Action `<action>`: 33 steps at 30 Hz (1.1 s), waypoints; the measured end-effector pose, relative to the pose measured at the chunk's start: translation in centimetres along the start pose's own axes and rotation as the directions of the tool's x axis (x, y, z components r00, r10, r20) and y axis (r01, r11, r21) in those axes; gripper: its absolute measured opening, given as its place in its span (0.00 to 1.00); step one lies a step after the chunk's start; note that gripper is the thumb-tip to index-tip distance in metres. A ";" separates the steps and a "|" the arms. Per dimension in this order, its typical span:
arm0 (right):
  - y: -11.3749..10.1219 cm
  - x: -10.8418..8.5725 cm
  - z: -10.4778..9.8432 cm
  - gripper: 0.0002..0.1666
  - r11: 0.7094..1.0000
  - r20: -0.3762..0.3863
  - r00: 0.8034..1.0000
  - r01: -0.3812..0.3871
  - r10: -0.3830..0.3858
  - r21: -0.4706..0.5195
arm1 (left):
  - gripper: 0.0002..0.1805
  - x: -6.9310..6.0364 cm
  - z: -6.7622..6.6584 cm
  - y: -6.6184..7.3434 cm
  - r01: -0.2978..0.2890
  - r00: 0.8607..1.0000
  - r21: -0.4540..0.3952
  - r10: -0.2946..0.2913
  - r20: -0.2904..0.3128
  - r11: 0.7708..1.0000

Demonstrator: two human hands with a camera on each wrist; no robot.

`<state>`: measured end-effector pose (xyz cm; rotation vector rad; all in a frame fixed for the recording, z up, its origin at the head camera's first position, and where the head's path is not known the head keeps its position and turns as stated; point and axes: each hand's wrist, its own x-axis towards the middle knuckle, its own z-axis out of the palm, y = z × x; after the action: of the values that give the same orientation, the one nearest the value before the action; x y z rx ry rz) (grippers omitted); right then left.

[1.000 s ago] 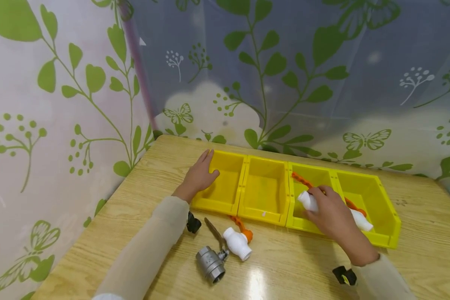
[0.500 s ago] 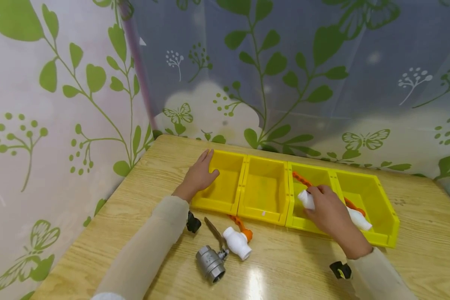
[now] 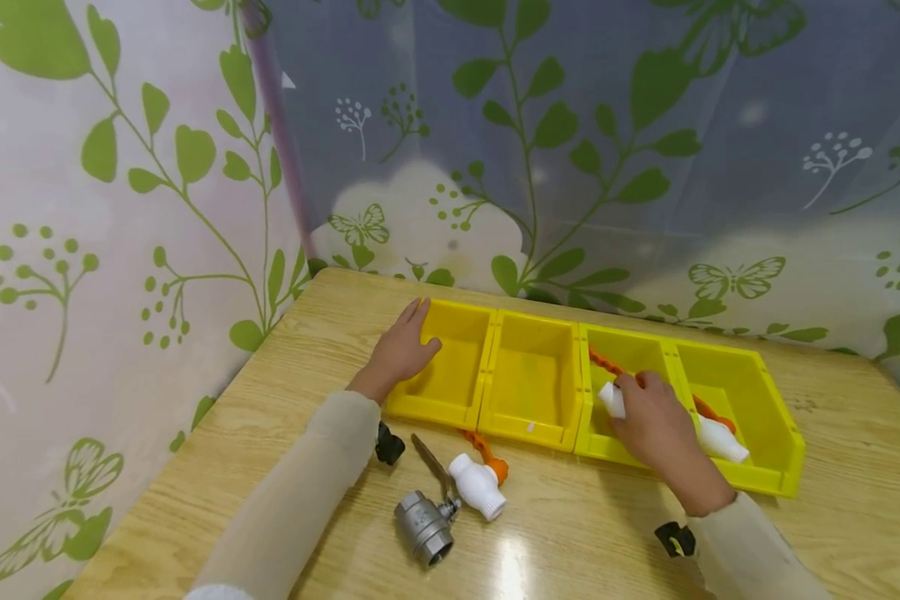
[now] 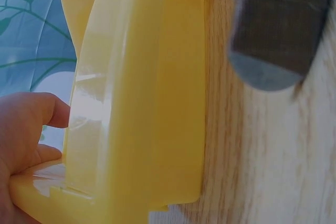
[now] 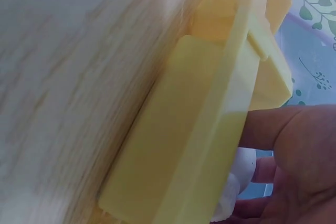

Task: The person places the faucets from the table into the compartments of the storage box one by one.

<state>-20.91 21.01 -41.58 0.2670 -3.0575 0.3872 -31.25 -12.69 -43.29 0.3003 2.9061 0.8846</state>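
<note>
The right hand [image 3: 658,421] grips a white plastic valve [image 3: 612,400] with an orange handle [image 3: 604,361], held in the third compartment of the yellow bin row [image 3: 528,427]. In the right wrist view the fingers of that hand [image 5: 294,161] curl round the white valve [image 5: 242,169] behind the bin's front wall [image 5: 168,129]. The left hand [image 3: 400,350] rests on the left side wall of the leftmost bin, thumb over the inside. In the left wrist view this hand [image 4: 26,145] holds the bin's edge [image 4: 47,179].
Another white valve [image 3: 722,439] with an orange handle lies in the rightmost bin. In front of the bins, a white valve [image 3: 477,486] and a steel valve [image 3: 424,528] with a long lever lie on the wooden table [image 3: 577,542]. Patterned cloth hangs behind.
The right hand and its white valve have shifted slightly lower into the third bin, the forearm moving a little left. The left hand stays on the bin.
</note>
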 end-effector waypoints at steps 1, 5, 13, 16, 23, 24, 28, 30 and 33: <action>0.0 0.1 0.0 0.26 1.000 0.009 1.000 -0.001 0.001 -0.005 | 0.40 0.0 0.0 0.0 0.002 1.000 0.000 -0.002 0.000 1.000; 0.1 0.2 0.2 0.27 1.000 0.025 1.000 -0.007 0.008 -0.015 | 0.40 0.1 0.0 0.0 -0.001 1.000 0.011 0.001 -0.004 1.000; 0.2 0.2 0.3 0.25 1.000 0.039 0.999 0.008 -0.007 -0.014 | 0.40 0.1 0.1 0.0 0.004 1.000 0.033 -0.003 -0.004 0.999; 0.2 0.2 0.4 0.25 1.000 0.032 0.999 0.012 -0.012 -0.023 | 0.40 0.2 0.2 -0.2 0.000 1.000 0.022 0.000 -0.007 1.000; 0.4 0.3 1.0 0.25 0.998 0.018 1.000 0.012 -0.011 -0.063 | 0.40 0.2 0.2 -0.1 0.002 1.000 0.009 -0.002 0.000 1.000; 0.5 0.3 1.1 0.24 0.998 0.012 1.000 0.011 -0.010 -0.067 | 0.40 0.2 0.2 -0.1 0.003 1.000 0.009 -0.003 0.000 1.000; 0.5 0.4 1.4 0.26 0.997 -0.012 1.000 0.006 -0.007 -0.075 | 0.40 0.2 0.2 0.0 -0.001 1.000 0.001 0.001 -0.001 1.000; 0.4 0.4 1.5 0.26 0.997 -0.010 1.000 -0.003 0.002 -0.072 | 0.40 0.1 0.2 0.0 -0.005 1.000 -0.001 0.005 -0.003 1.000; 0.3 0.5 1.5 0.27 0.998 0.005 1.000 -0.006 0.006 -0.055 | 0.40 0.1 0.1 0.0 -0.005 1.000 -0.008 0.005 -0.006 1.000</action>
<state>-21.52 20.78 -43.10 0.2569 -3.0695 0.3026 -31.34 -12.64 -43.40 0.3054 2.9079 0.8988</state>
